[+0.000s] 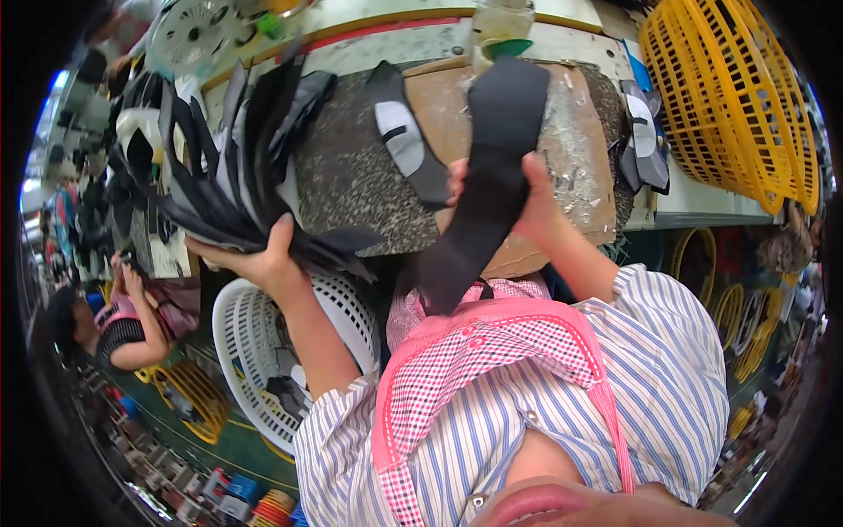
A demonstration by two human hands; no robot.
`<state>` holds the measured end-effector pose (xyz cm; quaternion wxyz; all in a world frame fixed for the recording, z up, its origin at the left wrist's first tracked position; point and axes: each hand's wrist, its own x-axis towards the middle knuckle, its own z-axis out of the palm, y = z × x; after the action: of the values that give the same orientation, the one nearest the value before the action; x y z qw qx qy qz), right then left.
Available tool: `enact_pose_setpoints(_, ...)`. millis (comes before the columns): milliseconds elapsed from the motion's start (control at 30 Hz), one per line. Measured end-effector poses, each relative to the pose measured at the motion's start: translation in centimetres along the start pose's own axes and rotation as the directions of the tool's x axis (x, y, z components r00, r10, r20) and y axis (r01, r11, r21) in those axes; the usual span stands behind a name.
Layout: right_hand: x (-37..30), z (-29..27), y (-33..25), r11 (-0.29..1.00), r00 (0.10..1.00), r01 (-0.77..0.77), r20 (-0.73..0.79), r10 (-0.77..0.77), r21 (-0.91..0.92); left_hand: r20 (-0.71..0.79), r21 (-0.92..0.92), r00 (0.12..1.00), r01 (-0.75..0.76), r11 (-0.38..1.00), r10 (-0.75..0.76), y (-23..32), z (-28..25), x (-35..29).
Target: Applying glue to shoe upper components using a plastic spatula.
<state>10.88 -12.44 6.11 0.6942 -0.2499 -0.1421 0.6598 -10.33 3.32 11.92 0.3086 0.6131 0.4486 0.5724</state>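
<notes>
My left hand (263, 259) is closed around the lower end of a thick bundle of curved black pieces (215, 198), which fan out upward with some grey edges showing. A long, curved black fabric piece (505, 132) is gripped in my right hand (537, 206), thumb on its right edge and fingertips coming round from behind at its left edge. Its lower end hangs over my pink checked apron (492, 347). Just left of it, a dark piece with a light grey patch (399, 140) lies on the speckled work mat (338, 149).
Brown cardboard (571, 132) with dried residue lies under the held piece, and a glue-like container (502, 35) stands behind. More grey-patched pieces (644, 132) lie at right near yellow baskets (729, 97). A white basket (246, 342) stands below my left forearm. Another person (132, 316) sits at far left.
</notes>
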Motion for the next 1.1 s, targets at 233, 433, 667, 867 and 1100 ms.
enact_pose_setpoints(233,-5.6,-8.5,-5.2,0.982,0.923,0.183,-0.352,-0.152,0.056,0.202,0.744,0.979,-0.157,0.65,0.005,-5.6,11.7,-6.7)
enact_pose_setpoints(433,-1.9,-9.6,-2.0,0.995,0.955,0.029,-0.298,0.0,0.094,0.359,0.619,0.86,0.073,0.782,-0.364,-11.4,13.5,-8.6)
enact_pose_setpoints(667,8.2,-7.7,2.1,0.941,0.977,-0.157,-0.185,0.104,-0.301,0.384,0.121,0.874,0.272,0.955,-0.298,-10.4,10.7,-4.1)
enact_pose_setpoints(867,8.9,-7.3,2.7,0.956,0.941,-0.225,-0.298,0.163,-0.189,0.376,-0.265,0.898,0.339,0.903,-0.227,-3.9,8.2,2.7)
enact_pose_setpoints(1100,6.3,-8.6,1.2,0.994,0.916,-0.096,-0.388,0.105,0.043,0.669,0.344,0.658,0.138,0.929,-0.346,-11.8,10.5,-6.9)
